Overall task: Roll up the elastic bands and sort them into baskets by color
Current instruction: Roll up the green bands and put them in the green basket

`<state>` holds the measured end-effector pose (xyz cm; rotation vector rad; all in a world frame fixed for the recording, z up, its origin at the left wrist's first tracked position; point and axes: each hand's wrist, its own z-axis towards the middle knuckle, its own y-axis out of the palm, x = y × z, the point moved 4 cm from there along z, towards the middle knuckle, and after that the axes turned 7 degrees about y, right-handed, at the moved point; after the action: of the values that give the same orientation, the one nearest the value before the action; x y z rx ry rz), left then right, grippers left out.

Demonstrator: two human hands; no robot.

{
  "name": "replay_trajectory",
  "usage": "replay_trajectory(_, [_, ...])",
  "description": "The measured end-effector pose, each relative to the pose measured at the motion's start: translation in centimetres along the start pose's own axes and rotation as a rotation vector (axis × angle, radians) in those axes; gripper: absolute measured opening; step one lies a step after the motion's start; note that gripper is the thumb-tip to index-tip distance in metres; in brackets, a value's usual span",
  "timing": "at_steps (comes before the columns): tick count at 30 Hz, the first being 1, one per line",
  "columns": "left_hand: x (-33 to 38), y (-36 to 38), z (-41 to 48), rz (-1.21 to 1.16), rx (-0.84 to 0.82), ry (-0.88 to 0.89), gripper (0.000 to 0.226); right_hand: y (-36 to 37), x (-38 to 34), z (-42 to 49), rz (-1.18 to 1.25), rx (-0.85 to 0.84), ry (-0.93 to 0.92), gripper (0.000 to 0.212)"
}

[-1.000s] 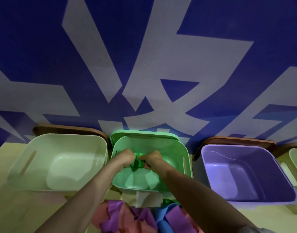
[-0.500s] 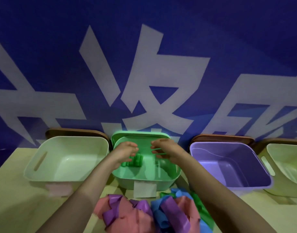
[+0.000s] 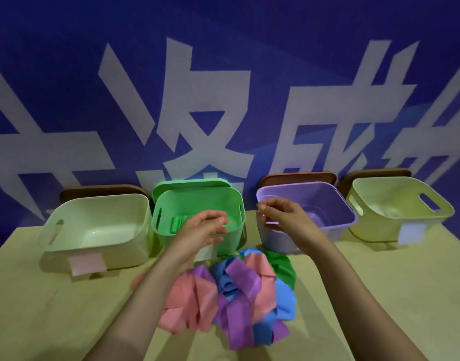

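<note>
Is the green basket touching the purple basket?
Apart. The head view shows a dark gap between the green basket and the purple basket, which stand side by side.

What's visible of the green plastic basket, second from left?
The green rounded-rectangular plastic basket stands upright and open on the pale table, between a cream plastic basket and a purple plastic basket. Slot handles pierce both side walls. A matching green lid stands on edge behind it. Inside lies a rolled green elastic band. The left hand, fingers extended, hovers across its front rim; contact cannot be told.
</note>
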<state>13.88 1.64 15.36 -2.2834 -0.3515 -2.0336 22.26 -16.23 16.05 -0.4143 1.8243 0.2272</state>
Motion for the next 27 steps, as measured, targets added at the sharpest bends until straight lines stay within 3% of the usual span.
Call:
replay_trajectory(7, [-9.3,5.5,-1.7,0.108,-0.088,-0.064,0.013,-3.7,9.1,-1.8,-0.15,0.163,0.075,0.004])
replay_trajectory(13, [-14.8,6.4,-0.6,0.556,-0.021,0.317,0.017,-5.4,16.1,0.1,-0.452,0.341,0.079,0.021])
replay_trajectory(16, [-17.3,7.1,-0.4,0.816,-0.072,0.315,0.066,-5.2,18.4,1.0,-0.606,0.35,0.021,0.034])
replay_trajectory(20, [-20.0,7.4,-0.2,1.2,-0.14,0.348,0.092,-4.8,21.1,1.9,-0.751,0.375,-0.067,0.053])
replay_trajectory(23, [-20.6,7.2,0.0,1.311,-0.091,0.415,0.081,-4.8,21.7,2.2,-0.682,0.394,-0.079,0.055])
replay_trajectory(27, [-20.5,7.1,-0.7,1.259,0.016,0.552,0.049,-4.2,21.8,2.5,-0.832,0.34,-0.089,0.019])
